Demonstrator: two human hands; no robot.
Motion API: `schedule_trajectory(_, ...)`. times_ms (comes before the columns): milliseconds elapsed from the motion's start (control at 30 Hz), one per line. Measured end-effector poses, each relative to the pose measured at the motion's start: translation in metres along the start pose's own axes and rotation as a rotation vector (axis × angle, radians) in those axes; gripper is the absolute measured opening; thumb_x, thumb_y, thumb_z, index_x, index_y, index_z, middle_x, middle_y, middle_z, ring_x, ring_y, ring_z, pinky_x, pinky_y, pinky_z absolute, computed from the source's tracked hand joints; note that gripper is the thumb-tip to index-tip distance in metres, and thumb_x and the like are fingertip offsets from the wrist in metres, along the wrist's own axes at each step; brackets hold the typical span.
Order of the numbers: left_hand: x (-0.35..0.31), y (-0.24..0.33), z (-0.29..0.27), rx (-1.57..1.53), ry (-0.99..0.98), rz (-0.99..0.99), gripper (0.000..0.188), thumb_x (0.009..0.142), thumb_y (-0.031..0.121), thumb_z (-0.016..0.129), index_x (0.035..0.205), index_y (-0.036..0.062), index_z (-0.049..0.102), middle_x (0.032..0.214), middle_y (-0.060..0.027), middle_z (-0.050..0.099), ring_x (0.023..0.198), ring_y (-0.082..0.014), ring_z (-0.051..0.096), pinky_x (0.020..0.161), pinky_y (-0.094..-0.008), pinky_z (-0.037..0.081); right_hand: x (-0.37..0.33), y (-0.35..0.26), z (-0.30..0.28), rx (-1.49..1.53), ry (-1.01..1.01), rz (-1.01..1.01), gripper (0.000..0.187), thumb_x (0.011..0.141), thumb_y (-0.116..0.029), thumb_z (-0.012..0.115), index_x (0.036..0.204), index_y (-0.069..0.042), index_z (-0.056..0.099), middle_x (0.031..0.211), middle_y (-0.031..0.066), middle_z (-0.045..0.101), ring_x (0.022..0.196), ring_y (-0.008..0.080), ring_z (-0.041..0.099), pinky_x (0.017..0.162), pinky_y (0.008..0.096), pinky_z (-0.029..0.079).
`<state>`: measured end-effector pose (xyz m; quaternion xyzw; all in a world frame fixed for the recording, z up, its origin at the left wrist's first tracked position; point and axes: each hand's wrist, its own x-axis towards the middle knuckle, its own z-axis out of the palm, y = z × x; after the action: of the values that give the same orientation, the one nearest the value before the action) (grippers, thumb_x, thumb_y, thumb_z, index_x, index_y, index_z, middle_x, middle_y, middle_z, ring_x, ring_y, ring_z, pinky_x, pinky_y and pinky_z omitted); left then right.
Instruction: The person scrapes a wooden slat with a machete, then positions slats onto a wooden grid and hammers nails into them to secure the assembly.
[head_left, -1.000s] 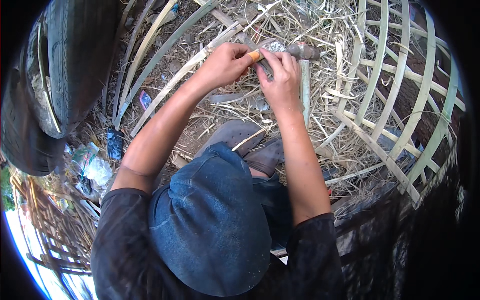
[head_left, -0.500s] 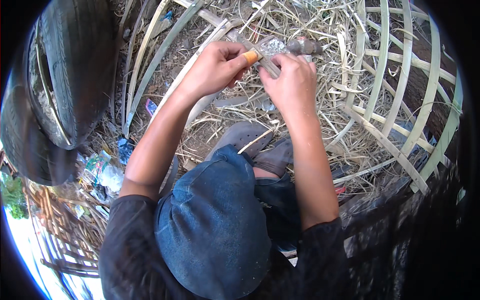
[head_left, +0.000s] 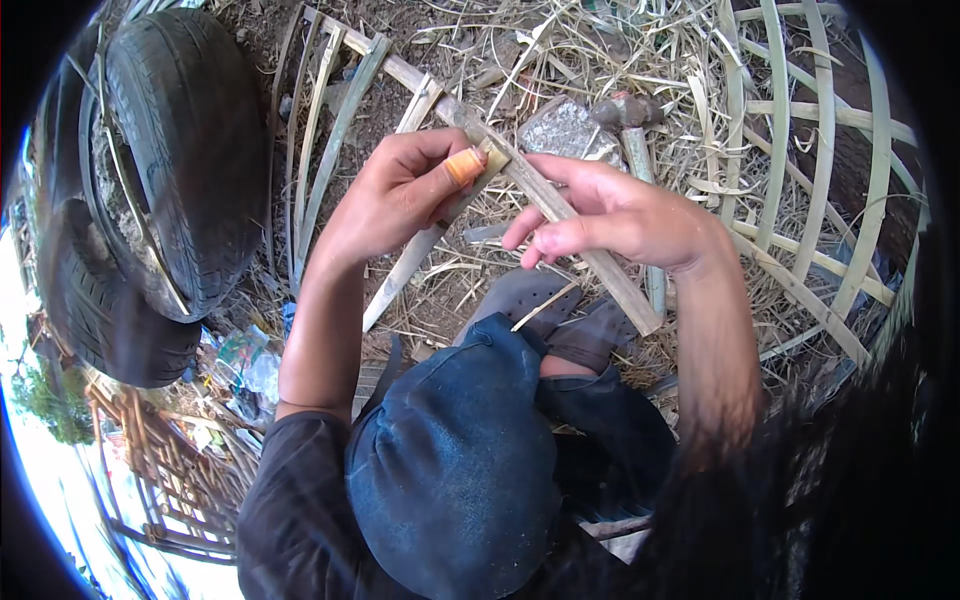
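Observation:
My left hand (head_left: 400, 190) is closed, with its thumb, wrapped in orange tape, pressing a bamboo strip (head_left: 400, 280) against a long wooden slat (head_left: 610, 280) where the two cross. The slat slants from the upper left down toward my right knee. Around its lower half, my right hand (head_left: 630, 215) has its fingers apart and loosely curved, and grips nothing firmly. Whether its fingertips touch the slat I cannot tell. Beyond the hands lies a hammer (head_left: 625, 110) with a dark head and pale handle, next to a grey stone (head_left: 570, 130).
Worn tyres (head_left: 190, 150) stand at the left. On the right curves a woven bamboo lattice (head_left: 780, 130). Bamboo shavings (head_left: 690, 150) cover the ground. More upright bamboo strips (head_left: 345, 130) rise at the upper left, and plastic litter (head_left: 250, 360) lies below the tyres.
My right hand has loosened from its pinch near the crossing and moved right and down with fingers spread. The slat's lower end now shows. My left hand keeps its hold; the view has shifted.

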<state>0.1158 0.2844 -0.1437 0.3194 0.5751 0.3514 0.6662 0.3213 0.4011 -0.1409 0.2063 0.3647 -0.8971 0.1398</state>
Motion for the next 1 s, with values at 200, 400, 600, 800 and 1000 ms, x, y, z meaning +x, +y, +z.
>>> schedule_trajectory(200, -0.003, 0.002, 0.0, 0.002, 0.006, -0.011, 0.035, 0.098, 0.031, 0.052, 0.074, 0.0058, 0.053, 0.056, 0.0054, 0.043, 0.048, -0.0013, 0.034, 0.042, -0.02, 0.024, -0.001, 0.015, -0.006, 0.225, -0.042, -0.133, 0.076, 0.085, -0.013, 0.062, 0.146, 0.002, 0.019, 0.108, 0.019, 0.06, 0.081, 0.0187, 0.065, 0.079, 0.0294, 0.052)
schedule_trajectory(400, -0.005, 0.003, -0.003, 0.026, 0.025, -0.006, 0.035, 0.097, 0.031, 0.052, 0.075, 0.0045, 0.056, 0.056, 0.0053, 0.044, 0.048, -0.0024, 0.039, 0.042, -0.0206, 0.03, 0.002, 0.025, -0.006, 0.303, -0.123, -0.199, 0.08, 0.083, -0.013, 0.061, 0.147, 0.001, 0.016, 0.11, 0.0218, 0.059, 0.079, 0.0208, 0.066, 0.078, 0.03, 0.053)
schedule_trajectory(600, -0.013, 0.01, -0.009, -0.018, 0.084, 0.003, 0.037, 0.098, 0.031, 0.051, 0.071, 0.0053, 0.054, 0.055, 0.0049, 0.044, 0.047, -0.0021, 0.037, 0.041, -0.0198, 0.027, 0.002, 0.026, 0.014, 0.46, -0.213, -0.309, 0.077, 0.086, -0.013, 0.057, 0.147, 0.0, 0.011, 0.109, 0.0257, 0.059, 0.077, 0.0238, 0.067, 0.074, 0.033, 0.055)
schedule_trajectory(800, -0.025, 0.016, -0.019, -0.094, 0.17, 0.032, 0.04, 0.098, 0.029, 0.049, 0.066, 0.006, 0.05, 0.052, 0.0031, 0.041, 0.044, -0.004, 0.035, 0.041, -0.0203, 0.026, 0.003, 0.008, 0.059, 0.604, 0.008, -0.157, 0.04, 0.095, -0.019, 0.05, 0.127, 0.002, 0.037, 0.064, 0.0105, 0.061, 0.049, 0.0191, 0.06, 0.048, 0.0295, 0.052)
schedule_trajectory(1000, -0.034, 0.033, -0.03, -0.248, 0.077, -0.122, 0.039, 0.096, 0.028, 0.053, 0.063, 0.0066, 0.051, 0.05, 0.0024, 0.041, 0.042, -0.0052, 0.034, 0.038, -0.0215, 0.026, 0.0, -0.009, 0.082, 0.476, 0.023, -0.077, 0.029, 0.095, -0.02, 0.048, 0.109, 0.004, 0.045, 0.057, 0.0045, 0.051, 0.038, 0.0131, 0.05, 0.037, 0.0274, 0.044)
